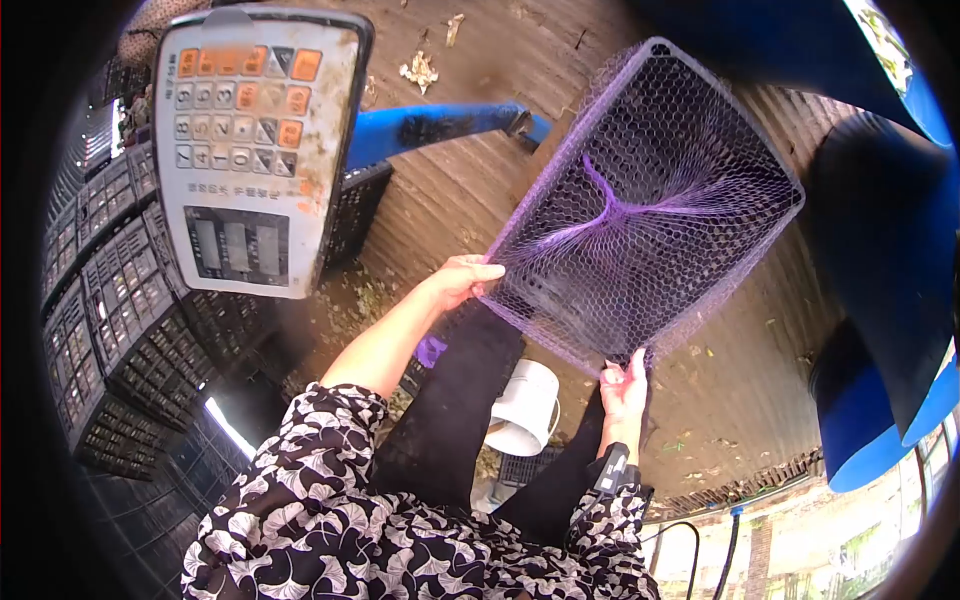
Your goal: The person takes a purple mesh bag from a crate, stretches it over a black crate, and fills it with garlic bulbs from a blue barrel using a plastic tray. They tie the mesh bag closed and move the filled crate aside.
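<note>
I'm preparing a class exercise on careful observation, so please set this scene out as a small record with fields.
Left hand: gripping the net at the crate's left edge
Right hand: gripping the net at the near edge
Net: purple, stretched over the crate, bunched mid-span
Crate: dark
Keypad unit: grimy, upper left, display unreadable
Bucket: white, between the legs
Stack: black crates, far left

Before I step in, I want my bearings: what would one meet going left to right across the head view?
Stacked black crates, keypad-and-display panel, left hand, white bucket, right hand, large curved blue object.
</note>
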`<state>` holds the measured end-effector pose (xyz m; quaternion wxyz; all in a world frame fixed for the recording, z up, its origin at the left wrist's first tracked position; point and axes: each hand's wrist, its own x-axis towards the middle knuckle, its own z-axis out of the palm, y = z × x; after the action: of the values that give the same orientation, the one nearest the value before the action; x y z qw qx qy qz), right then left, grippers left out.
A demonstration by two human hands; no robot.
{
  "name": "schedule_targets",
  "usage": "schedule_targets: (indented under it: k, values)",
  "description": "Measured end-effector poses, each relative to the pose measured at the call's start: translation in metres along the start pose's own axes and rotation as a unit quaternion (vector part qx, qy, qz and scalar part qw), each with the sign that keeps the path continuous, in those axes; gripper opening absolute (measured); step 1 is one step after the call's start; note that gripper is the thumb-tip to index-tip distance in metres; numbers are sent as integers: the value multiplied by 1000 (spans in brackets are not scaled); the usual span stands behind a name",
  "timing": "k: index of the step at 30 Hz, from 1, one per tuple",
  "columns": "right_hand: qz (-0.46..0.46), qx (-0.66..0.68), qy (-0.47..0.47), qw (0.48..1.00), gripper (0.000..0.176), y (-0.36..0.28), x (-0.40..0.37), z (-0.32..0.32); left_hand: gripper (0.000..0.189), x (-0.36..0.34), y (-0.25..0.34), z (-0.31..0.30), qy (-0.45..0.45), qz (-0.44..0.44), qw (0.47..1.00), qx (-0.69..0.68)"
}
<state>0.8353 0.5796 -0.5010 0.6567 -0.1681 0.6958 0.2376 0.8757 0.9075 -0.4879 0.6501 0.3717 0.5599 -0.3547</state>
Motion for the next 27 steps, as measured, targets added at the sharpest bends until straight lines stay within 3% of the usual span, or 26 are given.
schedule_targets:
  k: [3, 6, 8, 9, 11, 14, 15, 16, 21, 25, 27]
  values:
    - [41, 45, -168, 984, 26, -3, -1, -21, 37, -13, -2, -1, -84, 18, 995, -43]
    - [66, 20, -158, 985, 35, -8, -5, -25, 49, -7, -27, -14, -120, 98, 987, -42]
    - [39, -39, -181, 982, 39, -5, 4, -36, 44, 3, -37, -25, -26, 85, 995, -41]
    - [33, -34, -176, 983, 38, -4, 8, -38, 44, 11, -36, -27, -23, 91, 995, -37]
    - [33, -31, -170, 984, 38, -5, 15, -46, 40, 25, -48, -33, 133, 68, 984, 96]
    - [20, 3, -124, 992, 30, 1, 23, -52, 39, 31, -59, -46, 106, 90, 990, -16]
    - [32, 33, -121, 992, 26, 5, 25, -60, 36, 30, -62, -39, 171, 93, 980, -29]
    - [42, 68, -123, 989, 23, 9, 29, -63, 37, 36, -71, -52, 125, 95, 987, -25]
    - [85, 214, -212, 950, 17, 24, 38, -71, 42, 30, -84, -28, 77, 166, 971, -153]
    - [32, 181, -244, 952, 16, 24, 63, -74, 32, 67, -87, -75, 27, 164, 961, -221]
    - [29, 160, -212, 964, 15, 15, 65, -61, 31, 81, -81, -81, 12, 154, 960, -232]
